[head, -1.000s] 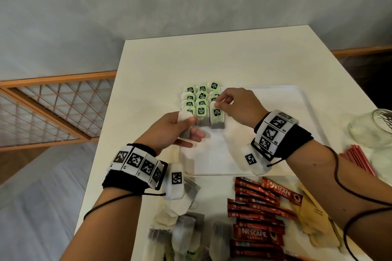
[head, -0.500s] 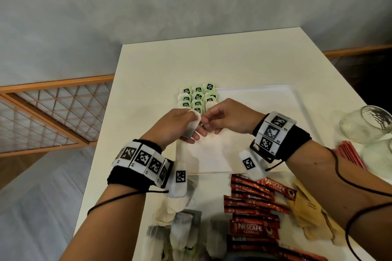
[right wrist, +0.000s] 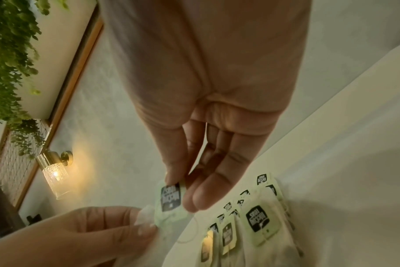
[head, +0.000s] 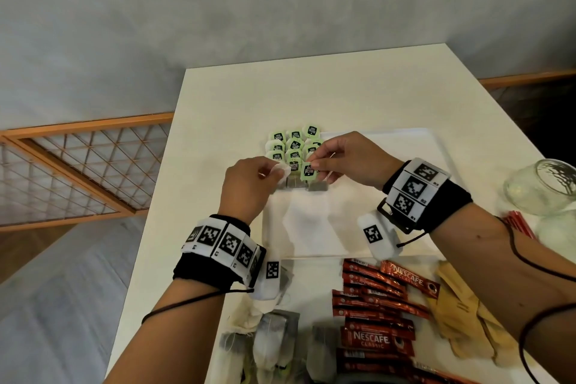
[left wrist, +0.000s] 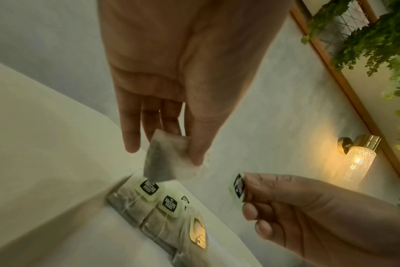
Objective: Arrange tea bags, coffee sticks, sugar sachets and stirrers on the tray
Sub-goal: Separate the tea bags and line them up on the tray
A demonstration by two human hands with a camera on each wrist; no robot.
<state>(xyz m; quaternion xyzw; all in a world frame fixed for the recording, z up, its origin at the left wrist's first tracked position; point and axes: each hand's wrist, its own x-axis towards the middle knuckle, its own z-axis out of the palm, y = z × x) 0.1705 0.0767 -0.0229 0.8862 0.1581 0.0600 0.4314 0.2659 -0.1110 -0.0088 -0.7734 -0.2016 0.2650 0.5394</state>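
pinched between thumb and fingertips of the left hand point(head: 249, 187), a tea bag pouch point(left wrist: 169, 159) hangs just above the tray's near-left rows; the other fingers of that hand are loosely straight beside it. just right of that pinch, the right hand point(head: 346, 159) nips the green paper tag point(head: 308, 171) of the same bag between thumb and forefinger, its remaining fingers relaxed. holding pouch and tag apart like this seems meant to draw the string straight, so the bag can be laid flat with its tag facing up — matching the rows already set down.

below and beyond both pinches, the placed tea bags point(head: 293, 146) lie in overlapping rows at the left end of the white tray point(head: 436, 146), each green tag showing. the rest of the tray, right of the right hand, is bare, likely kept for the other items.

nearer than the grips, off the tray, loose tea bags point(head: 271, 340) sit in a heap by the left forearm; to their right the red coffee sticks point(head: 377, 305), then tan sugar sachets point(head: 464, 321), then red stirrers point(head: 517, 224) by a glass jar point(head: 542, 190).

writing: the sticks read "nescafe classic". the tags carry a black badge with pale lettering — too distorted to read with confidence. the wristbands bear square black-and-white markers.
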